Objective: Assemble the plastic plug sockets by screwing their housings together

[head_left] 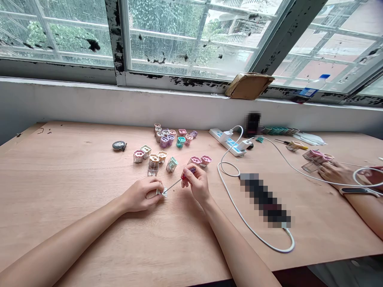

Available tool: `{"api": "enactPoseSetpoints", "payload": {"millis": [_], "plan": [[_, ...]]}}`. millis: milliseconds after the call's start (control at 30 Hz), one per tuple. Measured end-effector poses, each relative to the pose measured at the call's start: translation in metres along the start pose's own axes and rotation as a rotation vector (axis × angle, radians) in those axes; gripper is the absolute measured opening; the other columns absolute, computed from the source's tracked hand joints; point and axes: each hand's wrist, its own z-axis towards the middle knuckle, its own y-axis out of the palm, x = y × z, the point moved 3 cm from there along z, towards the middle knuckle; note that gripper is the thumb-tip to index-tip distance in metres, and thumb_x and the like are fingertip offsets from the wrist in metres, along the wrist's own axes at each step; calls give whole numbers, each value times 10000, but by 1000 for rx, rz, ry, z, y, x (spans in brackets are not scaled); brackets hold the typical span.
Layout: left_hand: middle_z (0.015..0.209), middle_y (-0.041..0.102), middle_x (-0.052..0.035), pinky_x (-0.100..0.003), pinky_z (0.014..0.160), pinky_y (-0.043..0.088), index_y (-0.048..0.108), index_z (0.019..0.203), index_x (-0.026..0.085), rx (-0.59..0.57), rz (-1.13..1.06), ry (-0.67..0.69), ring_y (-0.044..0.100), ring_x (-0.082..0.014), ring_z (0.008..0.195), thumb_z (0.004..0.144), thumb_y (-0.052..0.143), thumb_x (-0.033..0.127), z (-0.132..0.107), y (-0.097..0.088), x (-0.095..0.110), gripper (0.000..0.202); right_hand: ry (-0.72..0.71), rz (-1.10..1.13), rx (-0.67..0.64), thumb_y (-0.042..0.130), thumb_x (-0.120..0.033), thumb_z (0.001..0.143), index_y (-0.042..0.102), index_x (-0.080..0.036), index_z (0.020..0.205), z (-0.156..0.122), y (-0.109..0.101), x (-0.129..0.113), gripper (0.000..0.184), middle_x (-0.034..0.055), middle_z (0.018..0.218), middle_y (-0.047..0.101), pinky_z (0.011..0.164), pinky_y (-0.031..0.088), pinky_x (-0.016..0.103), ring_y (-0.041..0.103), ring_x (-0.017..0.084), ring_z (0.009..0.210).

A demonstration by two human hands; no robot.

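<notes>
My left hand [146, 194] is closed on a small pale pencil sharpener part [164, 193] and steadies it against the wooden table [98, 223]; fingers cover some of it. A screwdriver [172, 186] with a red and dark handle is gripped in my right hand [196, 183]. Its metal shaft slants down to the left, with the tip at the pale part. Just beyond my hands stand several clear-bodied pencil sharpeners with coloured two-hole tops, among them a mint one [172, 164], an orange one [153, 160] and a pink one [138, 156].
Farther back is a cluster of more sharpeners [170, 138]. A round dark case [119, 146] lies to the left. Right of my hands are a white power strip [229, 141], a looping white cable [239, 219] and a blurred dark object [266, 201]. Another person's hand [338, 171] works at the far right.
</notes>
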Motion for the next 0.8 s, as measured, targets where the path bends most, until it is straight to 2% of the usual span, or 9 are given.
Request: {"api": "enactPoseSetpoints", "payload": {"millis": [267,467,567,700,800], "plan": [[1082,663,-93,-344,892,501,660,988,195,-4,15,0,631,-221,977,907,588,175,0,0,-1,110,9,-3,-17,755,-517,825,565,-182,705,0,0,0,404,-27,598,538,397,411,232,487,95,421],[1085,663,-92,-336,888,500,667,982,200,4,55,14,632,-222,994,909,592,173,0,0,0,108,20,-6,-128,778,-466,817,607,-169,746,2,-5,-2,350,-12,622,572,451,481,258,514,107,461],[1048,676,-81,-334,860,504,663,1035,208,23,73,-21,639,-223,965,898,617,194,-1,0,0,145,11,-51,-179,757,-425,848,614,-164,761,2,-7,-6,310,-10,625,575,478,480,247,552,115,494],[1003,698,-65,-322,791,504,626,1143,198,67,95,-96,651,-216,889,854,669,219,-2,1,-3,293,10,-145,-198,770,-436,827,614,-173,806,1,-5,-11,306,-6,682,580,487,496,239,564,118,533],[972,699,-60,-313,759,494,632,1124,190,65,137,-96,645,-213,862,838,677,216,-2,3,-5,291,4,-274,-207,764,-468,828,594,-180,788,1,-5,-14,336,1,680,576,464,468,230,544,120,538]]}}
